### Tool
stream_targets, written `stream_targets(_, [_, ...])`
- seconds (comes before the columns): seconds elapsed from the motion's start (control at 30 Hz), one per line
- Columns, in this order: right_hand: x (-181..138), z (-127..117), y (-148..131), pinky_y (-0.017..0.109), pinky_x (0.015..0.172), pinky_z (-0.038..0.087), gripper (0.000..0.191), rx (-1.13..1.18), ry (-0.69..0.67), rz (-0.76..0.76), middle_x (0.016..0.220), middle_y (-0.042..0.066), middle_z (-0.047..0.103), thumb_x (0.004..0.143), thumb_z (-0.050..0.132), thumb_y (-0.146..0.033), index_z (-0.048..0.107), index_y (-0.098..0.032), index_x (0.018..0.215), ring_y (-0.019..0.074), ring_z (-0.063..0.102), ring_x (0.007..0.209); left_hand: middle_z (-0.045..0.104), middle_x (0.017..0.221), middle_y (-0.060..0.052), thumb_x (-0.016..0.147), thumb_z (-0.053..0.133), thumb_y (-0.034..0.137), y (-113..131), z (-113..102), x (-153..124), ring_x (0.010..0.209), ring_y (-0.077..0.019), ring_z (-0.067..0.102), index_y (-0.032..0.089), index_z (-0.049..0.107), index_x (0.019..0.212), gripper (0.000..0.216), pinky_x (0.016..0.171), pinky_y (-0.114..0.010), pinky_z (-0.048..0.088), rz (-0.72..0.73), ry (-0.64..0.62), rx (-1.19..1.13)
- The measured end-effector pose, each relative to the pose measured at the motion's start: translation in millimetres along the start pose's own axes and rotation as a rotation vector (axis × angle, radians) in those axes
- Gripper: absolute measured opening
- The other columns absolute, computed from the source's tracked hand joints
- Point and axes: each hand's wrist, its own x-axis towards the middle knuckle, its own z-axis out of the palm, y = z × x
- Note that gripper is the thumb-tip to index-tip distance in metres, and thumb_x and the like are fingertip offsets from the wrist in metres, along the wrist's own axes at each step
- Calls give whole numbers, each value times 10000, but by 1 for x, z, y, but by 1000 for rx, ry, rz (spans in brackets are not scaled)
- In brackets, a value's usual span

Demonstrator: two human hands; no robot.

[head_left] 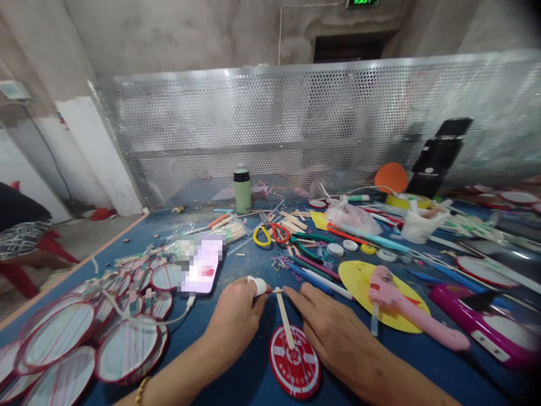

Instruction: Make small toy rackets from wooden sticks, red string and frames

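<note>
A flat pale wooden stick (284,317) already lies with its near end on the round red-and-white disc (296,372), its far end at a small pale crosspiece (278,291) between the left hand's (237,309) bunched and right hand's (332,318) loosely extended fingers, though I cannot tell whether either grips it or the stick is fixed.

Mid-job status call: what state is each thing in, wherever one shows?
Red disc: flat, printed face up
Wooden stick: lying with its near end on the red disc
Left hand: fingers bent by the stick's far end; grip unclear
Right hand: fingertips by that same end; grip unclear
Phone: screen lit, cable plugged in
Pink glue gun: lying on a yellow disc
Green bottle: upright, lid on
Exit sign: lit
</note>
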Motion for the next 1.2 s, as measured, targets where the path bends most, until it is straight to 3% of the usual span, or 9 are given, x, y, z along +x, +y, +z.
stream_targets(0.3, [1,14,8,403,710,586,562,-11,50,-28,996,129,615,796,394,6,517,-128,1329,252,652,851,719,880,-57,896,503,188,0,3,1,833,-197,657,216,746,891,245,719,-269,442,3,10,12])
stream_targets(0.5, [0,0,0,395,703,594,487,-43,16,-8,1005,143,627,820,427,-12,568,-107,1277,254,655,847,725,893,-58,894,503,173,-1,4,0,840,-192,662,207,741,920,242,741,-269,450,11,12,-11])
stream_targets(0.7, [1,-10,-8,424,796,583,487,-35,-35,18,1054,147,622,844,473,-36,539,-103,1322,276,641,954,733,909,-58,892,513,171,-2,3,1,864,-207,666,215,741,950,239,764,-295,455,2,-13,-1])
stream_targets(1.2, [0,-7,-5,440,831,572,506,-14,-31,14,1092,156,606,858,446,-28,505,-101,1355,278,624,1002,738,912,-53,899,505,182,-1,1,1,870,-204,673,226,739,957,245,767,-299,470,11,-15,23])
